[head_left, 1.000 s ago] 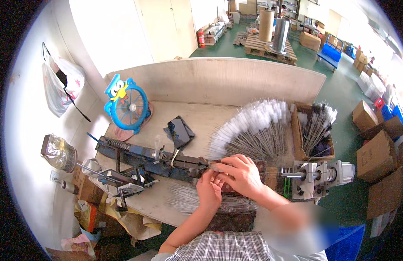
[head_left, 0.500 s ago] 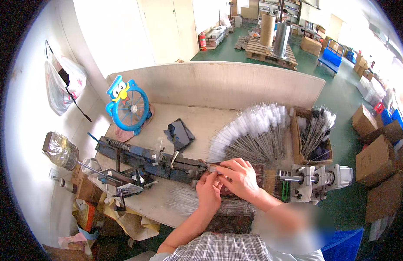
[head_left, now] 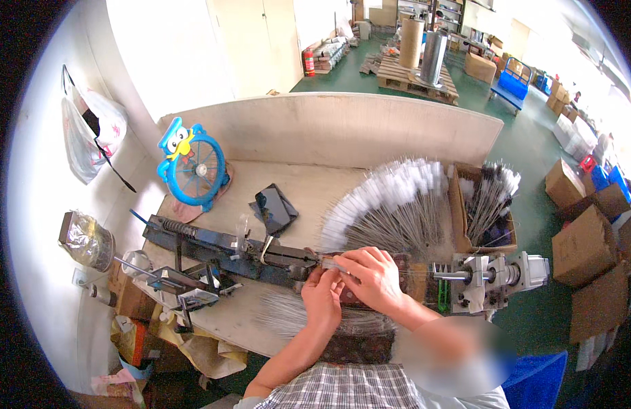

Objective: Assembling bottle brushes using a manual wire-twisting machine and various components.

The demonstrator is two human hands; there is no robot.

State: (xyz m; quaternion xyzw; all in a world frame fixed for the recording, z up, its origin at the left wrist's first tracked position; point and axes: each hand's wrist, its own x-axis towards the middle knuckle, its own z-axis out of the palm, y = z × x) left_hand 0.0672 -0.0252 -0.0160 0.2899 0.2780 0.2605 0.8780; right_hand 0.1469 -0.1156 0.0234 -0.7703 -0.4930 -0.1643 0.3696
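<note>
Both of my hands meet at the middle of the bench, by the right end of a long dark metal machine bar (head_left: 281, 255). My right hand (head_left: 374, 278) reaches in from the right, its thumb and fingers pinched round a small whitish piece (head_left: 331, 263) beside the bar's tip. Just below and left of it, my left hand (head_left: 322, 297) is closed, fingertips up against the same spot. The fingers partly cover the piece, so its kind is not plain. A loose bundle of thin wires (head_left: 284, 315) lies on the bench left of my left hand.
Wire brushes with white bristles (head_left: 390, 198) fan out beyond my hands. A cardboard box (head_left: 463, 219) of brushes stands to their right. A motor with a shaft (head_left: 496, 279) sits at the bench's right end. A blue toy-like fan (head_left: 196, 170) and a black phone (head_left: 276, 208) lie farther left.
The whole view has shifted slightly. My hands stay together at the bar's tip, and my right fingers have closed a little flatter over the whitish piece.
</note>
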